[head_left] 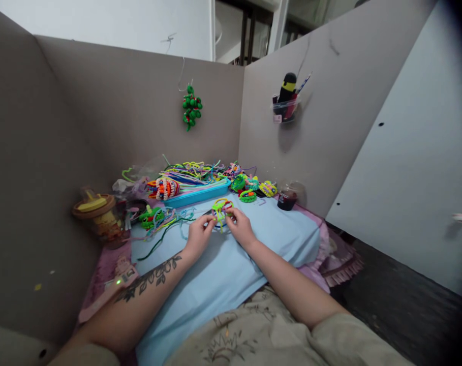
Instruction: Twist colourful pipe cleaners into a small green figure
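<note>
A small colourful woven piece [220,209], mostly yellow-green with red and blue strands, is between my two hands above the blue cloth [253,259]. My left hand [200,233] pinches its left side with the fingertips. On the other side, my right hand [239,225] pinches its right edge. Fine detail of the strands is too small to make out. Loose cords [167,235], dark green and light blue, trail on the cloth left of my left hand. A green woven figure [152,217] lies near them.
Behind the hands stands a blue tray [200,194] heaped with coloured cords. Several woven figures [247,196] sit right of it, near a dark-filled cup [287,199]. A lidded tub [104,218] stands at left. Grey panels [139,101] enclose the table, with a green cluster [191,108] hanging.
</note>
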The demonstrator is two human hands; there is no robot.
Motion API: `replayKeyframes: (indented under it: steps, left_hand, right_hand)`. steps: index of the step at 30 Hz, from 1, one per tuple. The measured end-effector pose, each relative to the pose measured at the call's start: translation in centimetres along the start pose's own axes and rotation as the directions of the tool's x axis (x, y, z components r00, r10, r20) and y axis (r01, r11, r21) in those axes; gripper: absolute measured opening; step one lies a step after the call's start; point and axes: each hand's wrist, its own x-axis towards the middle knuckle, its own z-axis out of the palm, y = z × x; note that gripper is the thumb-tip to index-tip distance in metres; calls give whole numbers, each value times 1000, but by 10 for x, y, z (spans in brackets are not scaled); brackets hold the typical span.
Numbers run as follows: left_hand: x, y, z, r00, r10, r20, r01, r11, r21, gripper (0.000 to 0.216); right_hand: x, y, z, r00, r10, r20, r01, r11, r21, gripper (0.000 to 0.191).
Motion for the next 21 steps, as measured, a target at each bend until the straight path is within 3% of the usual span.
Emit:
replayKeyframes:
  steps: [3,8,11,13,14,15,17,19,21]
  left_hand:
    - [-5,10,-2,999,21,38,-21,1000,0,18]
    - [-20,25,-4,949,246,197,-242,969,-46,15]
    - [-31,36,-3,830,381,408,-344,925,-163,13]
    - [-38,43,-3,727,426,538,-365,904,-223,13]
    - [-40,45,-2,699,425,574,-351,904,-242,14]
    - [-42,46,-2,702,411,582,-326,912,-251,17]
    - [-43,45,0,800,348,489,-259,935,-242,27]
    - [-36,37,1,940,241,243,-194,960,-204,35]
    - [-23,25,2,992,122,-16,-123,982,-140,32]
  right_hand:
    - [2,5,-2,999,-19,-34,16,996,-89,25]
    - [4,11,-7,998,-42,-57,32,987,-158,27]
    - [3,13,-7,998,-39,-51,29,984,-176,25]
    - [3,14,-5,997,-29,-69,16,984,-179,21]
    - [3,14,-5,997,-29,-74,16,985,-174,19]
    - [3,15,-5,997,-35,-74,22,986,-165,17]
    - [3,14,-5,997,-45,-60,36,988,-148,17]
    - [4,12,-6,998,-40,-47,33,989,-148,17]
    - [3,10,-7,999,-35,-36,30,988,-151,19]
